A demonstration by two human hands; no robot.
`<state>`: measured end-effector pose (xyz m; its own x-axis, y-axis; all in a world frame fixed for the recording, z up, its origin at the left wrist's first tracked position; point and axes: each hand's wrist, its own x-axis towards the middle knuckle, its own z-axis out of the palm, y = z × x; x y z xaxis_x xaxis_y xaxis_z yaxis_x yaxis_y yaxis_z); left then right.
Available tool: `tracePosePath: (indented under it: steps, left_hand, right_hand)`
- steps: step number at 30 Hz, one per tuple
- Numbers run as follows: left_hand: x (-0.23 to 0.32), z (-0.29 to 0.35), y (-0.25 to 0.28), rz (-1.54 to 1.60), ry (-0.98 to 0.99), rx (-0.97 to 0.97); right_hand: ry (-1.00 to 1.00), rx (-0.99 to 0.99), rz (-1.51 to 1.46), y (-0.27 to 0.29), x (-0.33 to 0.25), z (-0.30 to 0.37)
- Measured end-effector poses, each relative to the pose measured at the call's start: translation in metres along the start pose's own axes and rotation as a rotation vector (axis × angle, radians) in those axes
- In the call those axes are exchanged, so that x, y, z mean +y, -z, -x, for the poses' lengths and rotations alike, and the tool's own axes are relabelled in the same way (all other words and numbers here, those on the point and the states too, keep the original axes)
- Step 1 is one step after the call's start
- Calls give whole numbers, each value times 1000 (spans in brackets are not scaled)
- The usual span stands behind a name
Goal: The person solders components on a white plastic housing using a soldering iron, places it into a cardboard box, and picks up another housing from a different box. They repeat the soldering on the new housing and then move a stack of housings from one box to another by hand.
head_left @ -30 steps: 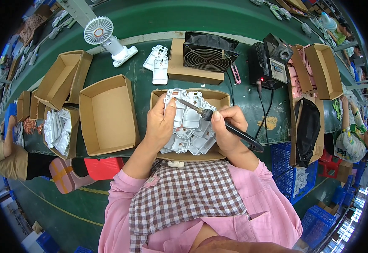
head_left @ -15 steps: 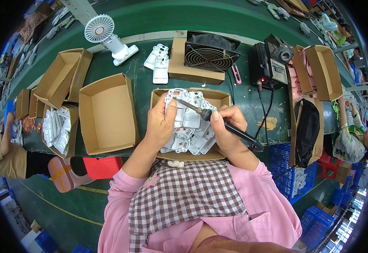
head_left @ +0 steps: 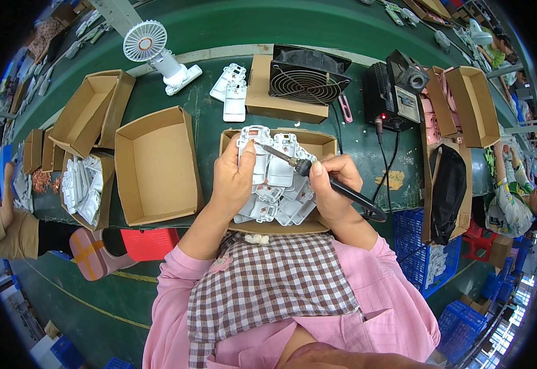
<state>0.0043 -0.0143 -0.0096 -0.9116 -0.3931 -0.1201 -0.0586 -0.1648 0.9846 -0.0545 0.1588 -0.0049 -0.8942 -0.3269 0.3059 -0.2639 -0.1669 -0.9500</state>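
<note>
I see the right hand [head_left: 333, 187] closed around a black soldering iron [head_left: 336, 187], its tip resting on a white plastic part [head_left: 257, 140]. The left hand [head_left: 234, 178] pinches that part, thumb on its face, above a cardboard box [head_left: 324, 142] heaped with similar white mouldings. The part is pale, ribbed, with a small reddish spot near its top. Beyond sit an empty cardboard tray [head_left: 158, 166] and a black fan [head_left: 308, 77]. Compared with a second ago, hands and iron have barely shifted.

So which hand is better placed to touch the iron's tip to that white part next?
Right. The right hand grips the soldering iron, its tip over the white plastic part, which the left hand is steadying.
</note>
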Motion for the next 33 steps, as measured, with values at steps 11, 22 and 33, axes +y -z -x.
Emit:
tracePosePath:
  steps: [11,22,33]
  left_hand:
    - [-4,-1,1,-11,-26,17]
    - [0,0,1,27,17,-2]
    - [0,0,1,57,16,-13]
  right_hand:
    - [10,-16,58,-2,-3,-1]
    - [4,-19,59,-4,-5,-2]
    - [76,102,3,1,4,2]
